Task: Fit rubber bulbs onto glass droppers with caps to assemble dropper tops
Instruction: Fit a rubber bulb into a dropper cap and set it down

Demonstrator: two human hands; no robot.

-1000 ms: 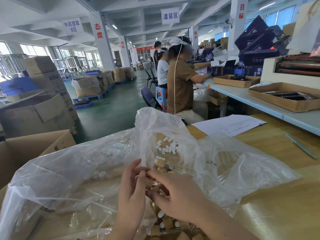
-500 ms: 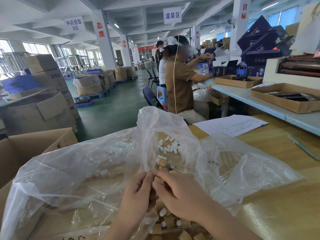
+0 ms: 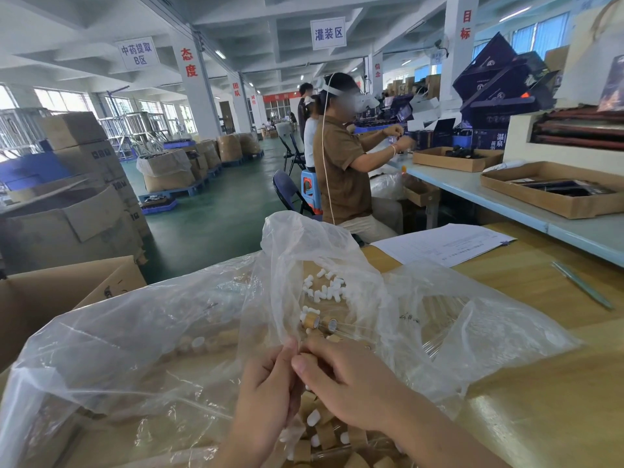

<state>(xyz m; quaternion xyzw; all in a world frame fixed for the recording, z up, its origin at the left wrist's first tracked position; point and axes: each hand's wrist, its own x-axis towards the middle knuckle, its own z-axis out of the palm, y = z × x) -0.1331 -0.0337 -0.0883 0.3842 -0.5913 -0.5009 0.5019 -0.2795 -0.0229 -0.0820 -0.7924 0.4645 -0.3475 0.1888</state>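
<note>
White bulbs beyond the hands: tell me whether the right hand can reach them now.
Probably yes: the white bulbs lie in the plastic bag's open gap, straight ahead of the right hand, though it looks busy, fingers curled against the left hand.

Paper sheet (image 3: pixel 442 243) & pen (image 3: pixel 582 286) on bench (image 3: pixel 540 383), cardboard box (image 3: pixel 67 292) at L.

Factory floor, filling and packing line.
Hanging zone signs (image 3: pixel 328 33) at upper centre and upper left, the centre one reading 灌装区. Concrete pillars (image 3: pixel 196 92) carry red characters. At left, stacked cartons (image 3: pixel 91 157) and bagged cartons on blue pallets (image 3: pixel 175 192), over a green painted floor (image 3: pixel 219 211). At right, a seated worker (image 3: pixel 341 177) at a long bench (image 3: pixel 472 190) with cardboard trays (image 3: pixel 547 204) and dark blue product boxes (image 3: pixel 489 82). In the foreground, a clear plastic bag (image 3: pixel 152 332) of loose white rubber bulbs (image 3: pixel 324 288) and dropper caps (image 3: pixel 312 320).
</note>
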